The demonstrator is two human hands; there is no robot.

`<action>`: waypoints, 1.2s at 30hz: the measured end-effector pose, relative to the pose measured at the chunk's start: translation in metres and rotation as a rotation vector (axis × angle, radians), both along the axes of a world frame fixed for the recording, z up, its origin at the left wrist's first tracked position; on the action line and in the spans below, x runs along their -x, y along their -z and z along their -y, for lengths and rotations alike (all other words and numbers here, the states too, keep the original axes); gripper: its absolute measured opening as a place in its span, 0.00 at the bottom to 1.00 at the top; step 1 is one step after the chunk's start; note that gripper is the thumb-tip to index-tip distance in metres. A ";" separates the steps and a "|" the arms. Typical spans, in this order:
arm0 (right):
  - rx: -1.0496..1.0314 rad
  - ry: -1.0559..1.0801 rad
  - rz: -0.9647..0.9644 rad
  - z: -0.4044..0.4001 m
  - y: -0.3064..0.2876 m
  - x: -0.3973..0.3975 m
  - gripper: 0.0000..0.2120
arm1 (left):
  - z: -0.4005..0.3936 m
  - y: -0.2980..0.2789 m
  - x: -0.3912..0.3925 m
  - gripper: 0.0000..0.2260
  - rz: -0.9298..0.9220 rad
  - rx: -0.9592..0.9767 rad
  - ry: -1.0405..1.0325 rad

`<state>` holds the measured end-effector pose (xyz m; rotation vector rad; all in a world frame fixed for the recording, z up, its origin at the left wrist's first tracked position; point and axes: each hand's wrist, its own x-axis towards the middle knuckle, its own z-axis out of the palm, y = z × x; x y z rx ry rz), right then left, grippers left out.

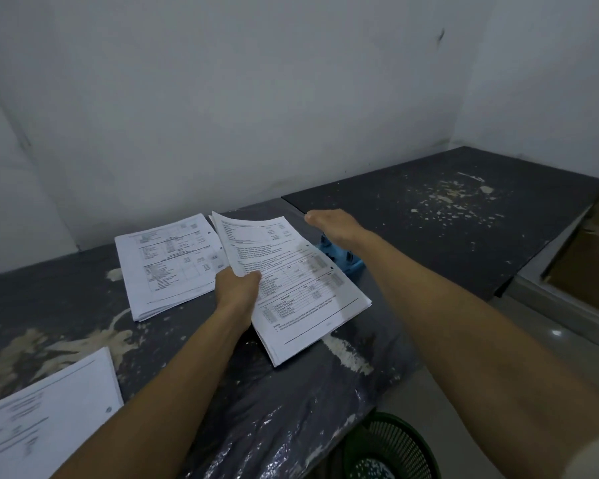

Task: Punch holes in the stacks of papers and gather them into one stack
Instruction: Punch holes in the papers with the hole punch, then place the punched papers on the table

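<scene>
My left hand [237,284] grips the left edge of a printed paper stack [301,288], which is lifted and tilted over the dark table [429,229]; two punched holes show along its right edge. My right hand [336,224] hovers flat, fingers straight, above a blue hole punch [343,259] that is mostly hidden behind the held stack. A second punched stack [168,267] lies flat to the left near the wall. A third stack [45,420], with one hole visible, lies at the near left corner.
The table is stained with pale patches and runs against a white wall. A green mesh basket [388,447] stands on the floor at bottom right. Cardboard boxes [588,257] sit beyond the table's right edge.
</scene>
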<state>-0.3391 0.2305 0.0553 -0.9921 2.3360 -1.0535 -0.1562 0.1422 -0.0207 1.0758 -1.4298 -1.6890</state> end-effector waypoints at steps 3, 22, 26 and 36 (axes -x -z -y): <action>-0.010 0.091 -0.288 0.006 0.000 -0.004 0.16 | 0.009 -0.012 -0.018 0.12 -0.021 0.014 0.012; 0.339 -0.071 0.153 0.086 -0.022 -0.175 0.14 | 0.093 -0.096 -0.196 0.06 -0.065 0.045 -0.169; 0.331 -0.123 0.191 0.117 -0.018 -0.220 0.05 | 0.118 -0.092 -0.245 0.08 -0.030 0.009 -0.214; 0.189 -0.153 0.147 0.196 0.026 -0.309 0.15 | 0.166 -0.055 -0.328 0.22 0.303 0.230 -0.392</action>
